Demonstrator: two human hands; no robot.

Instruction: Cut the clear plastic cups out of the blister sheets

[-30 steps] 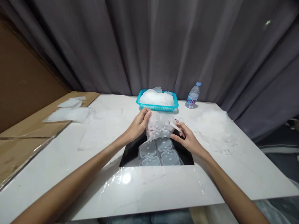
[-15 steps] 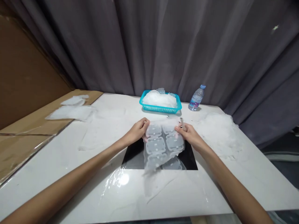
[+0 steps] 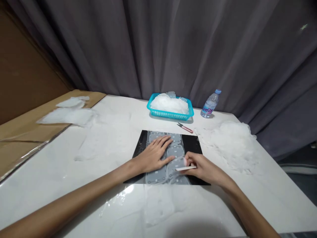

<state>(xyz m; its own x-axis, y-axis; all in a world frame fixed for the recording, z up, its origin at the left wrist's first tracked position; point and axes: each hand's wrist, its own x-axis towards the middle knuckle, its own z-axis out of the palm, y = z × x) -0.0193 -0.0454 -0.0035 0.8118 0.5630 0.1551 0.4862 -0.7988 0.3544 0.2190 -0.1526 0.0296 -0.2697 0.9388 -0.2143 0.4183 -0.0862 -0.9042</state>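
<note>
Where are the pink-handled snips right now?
Head view, just right of centre: the snips lie on the white table, between the blue basket and the black mat.

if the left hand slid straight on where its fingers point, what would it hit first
Probably the small pink-handled snips with dark blades, lying just beyond the black rectangular mat; depth from the left hand is hard to judge.

Sheet (image 3: 176, 150) on mat (image 3: 192, 144), apparently overhanging front; snips (image 3: 186, 128) behind, then basket (image 3: 170, 115); bottle (image 3: 209, 105) right of basket.
</note>
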